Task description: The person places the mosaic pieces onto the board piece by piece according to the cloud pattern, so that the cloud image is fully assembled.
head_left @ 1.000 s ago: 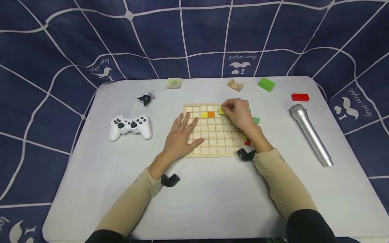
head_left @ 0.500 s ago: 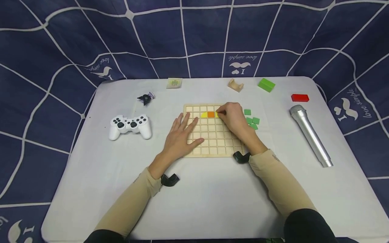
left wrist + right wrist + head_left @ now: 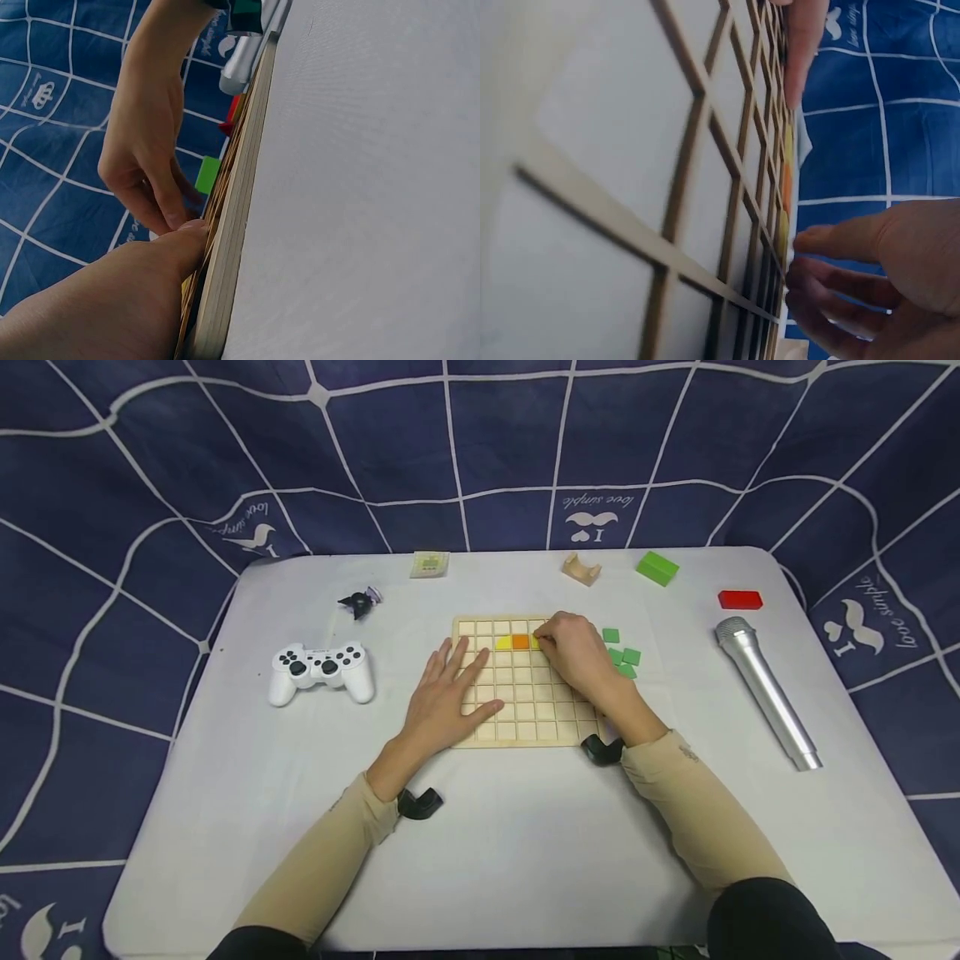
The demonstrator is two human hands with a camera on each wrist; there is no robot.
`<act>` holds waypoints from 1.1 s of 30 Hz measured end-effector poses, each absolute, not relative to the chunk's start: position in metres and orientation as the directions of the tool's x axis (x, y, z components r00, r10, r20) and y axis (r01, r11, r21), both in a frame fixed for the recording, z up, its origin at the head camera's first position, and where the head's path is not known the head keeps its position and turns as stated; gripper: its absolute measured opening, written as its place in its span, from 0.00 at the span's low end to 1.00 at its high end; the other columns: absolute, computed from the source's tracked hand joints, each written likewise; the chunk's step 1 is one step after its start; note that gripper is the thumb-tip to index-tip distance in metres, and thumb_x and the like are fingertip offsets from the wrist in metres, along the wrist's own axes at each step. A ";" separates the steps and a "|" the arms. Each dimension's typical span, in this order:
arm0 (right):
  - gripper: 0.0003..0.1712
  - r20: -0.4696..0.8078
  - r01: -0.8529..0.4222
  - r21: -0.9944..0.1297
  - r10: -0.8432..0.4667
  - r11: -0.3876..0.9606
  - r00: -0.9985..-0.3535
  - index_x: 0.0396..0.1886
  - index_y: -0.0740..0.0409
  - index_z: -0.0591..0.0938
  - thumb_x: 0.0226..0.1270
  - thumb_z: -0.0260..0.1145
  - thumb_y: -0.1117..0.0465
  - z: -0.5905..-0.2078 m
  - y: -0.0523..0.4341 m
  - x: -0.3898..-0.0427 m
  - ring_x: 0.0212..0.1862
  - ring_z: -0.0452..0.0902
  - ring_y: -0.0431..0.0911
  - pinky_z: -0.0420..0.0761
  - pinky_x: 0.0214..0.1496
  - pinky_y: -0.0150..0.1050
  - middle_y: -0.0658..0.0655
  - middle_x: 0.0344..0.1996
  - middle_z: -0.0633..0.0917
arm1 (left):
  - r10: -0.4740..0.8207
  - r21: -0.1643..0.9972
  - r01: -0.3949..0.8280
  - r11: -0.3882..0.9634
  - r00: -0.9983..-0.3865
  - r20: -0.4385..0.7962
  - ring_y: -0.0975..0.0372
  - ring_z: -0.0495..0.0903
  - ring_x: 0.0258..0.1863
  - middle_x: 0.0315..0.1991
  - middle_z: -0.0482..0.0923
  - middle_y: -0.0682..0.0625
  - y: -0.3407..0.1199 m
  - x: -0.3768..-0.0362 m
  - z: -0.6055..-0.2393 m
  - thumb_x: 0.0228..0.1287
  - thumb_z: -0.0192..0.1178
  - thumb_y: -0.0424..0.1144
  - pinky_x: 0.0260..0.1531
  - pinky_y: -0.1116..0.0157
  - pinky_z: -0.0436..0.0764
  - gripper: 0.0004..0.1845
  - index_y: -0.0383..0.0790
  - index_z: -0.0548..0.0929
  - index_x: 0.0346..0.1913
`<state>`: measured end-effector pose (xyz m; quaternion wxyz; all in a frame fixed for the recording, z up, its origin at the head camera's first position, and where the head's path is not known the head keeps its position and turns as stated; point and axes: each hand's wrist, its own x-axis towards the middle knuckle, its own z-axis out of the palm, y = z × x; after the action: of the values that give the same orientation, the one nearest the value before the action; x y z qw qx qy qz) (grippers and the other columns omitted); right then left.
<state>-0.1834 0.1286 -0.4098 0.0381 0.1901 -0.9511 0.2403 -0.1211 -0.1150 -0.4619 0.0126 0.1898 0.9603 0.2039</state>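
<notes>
A pale wooden grid board [image 3: 525, 713] lies on the white table. My left hand [image 3: 444, 697] rests on its left side with fingers spread and straight. My right hand [image 3: 579, 652] is at the board's upper right, thumb and curled fingertips pinching a yellow tile [image 3: 535, 642]. That tile sits in a row with an orange tile [image 3: 520, 642] and another yellow tile [image 3: 503, 643]. In the right wrist view the thumb [image 3: 814, 238] and fingers [image 3: 821, 281] are close at the end of the yellow tile [image 3: 782, 229], low over the grid.
Several green tiles [image 3: 632, 657] lie right of the board. A silver microphone [image 3: 768, 693], red block [image 3: 740, 600], green block [image 3: 657, 568] and curved wooden block [image 3: 581, 570] stand farther out. On the left are a white game controller [image 3: 322, 672] and a small black figure [image 3: 361, 602].
My right hand has carried the yellow tile left and slightly down, to beside the orange tile, uncovering more green tiles. In the last half second it has hardly moved. My left hand stays still.
</notes>
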 end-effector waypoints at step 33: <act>0.17 0.097 -0.159 -0.574 -0.127 0.803 -0.987 0.58 0.65 0.87 0.71 0.69 0.71 -0.408 0.234 -0.187 0.58 0.79 0.63 0.76 0.64 0.60 0.69 0.59 0.85 | 0.372 0.414 0.369 0.832 -0.925 0.078 0.48 0.36 0.87 0.87 0.42 0.43 -0.115 -0.123 -0.465 0.71 0.56 0.70 0.86 0.52 0.37 0.47 0.53 0.57 0.85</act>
<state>-0.1869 0.2341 -0.4084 0.0268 0.0752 -0.9492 0.3043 -0.1226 -0.1150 -0.4649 0.0031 0.1937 0.9571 0.2157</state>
